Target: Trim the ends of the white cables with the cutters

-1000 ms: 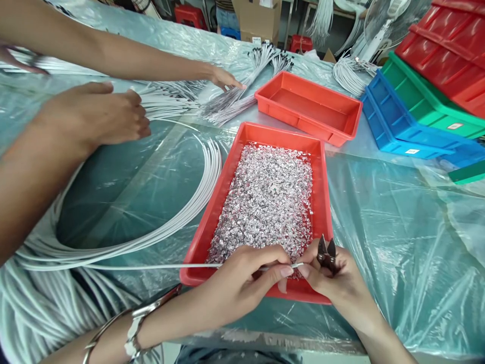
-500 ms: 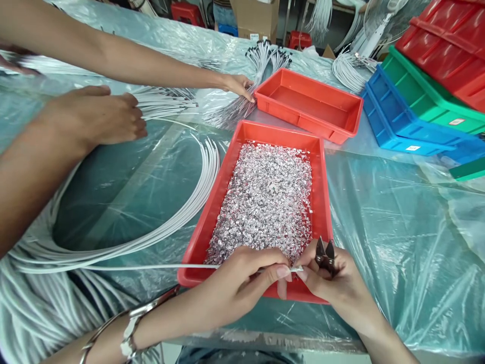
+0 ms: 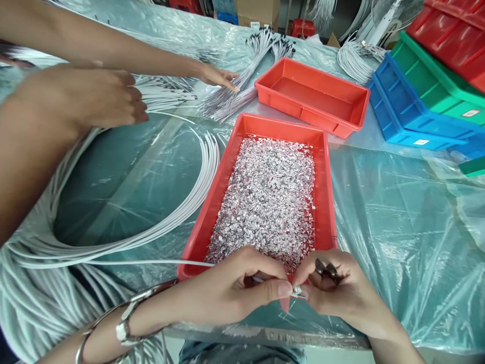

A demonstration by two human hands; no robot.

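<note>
My left hand (image 3: 235, 290) pinches the end of a thin white cable (image 3: 144, 262) at the near rim of a red tray (image 3: 326, 192). My right hand (image 3: 339, 296) meets it fingertip to fingertip at the cable's tip (image 3: 296, 291) and also holds small cutting pliers (image 3: 326, 269), jaws pointing up and left. The tray is filled with several shiny silver foil scraps (image 3: 269, 197). The cable runs left to a bundle of white cables (image 3: 113, 242) curved over the table.
Another person's arm and hands (image 3: 94, 96) handle white cables (image 3: 227, 98) at the upper left. An empty red tray (image 3: 314, 96) sits behind the filled one. Blue (image 3: 401, 121), green (image 3: 435, 86) and red (image 3: 454, 35) bins are stacked at the right. Clear plastic sheet (image 3: 397, 212) covers the table.
My hands have drawn nearer to me, off the tray's near rim, and the pliers have tipped lower in my right hand. The other person's far hand shifted along the cables.
</note>
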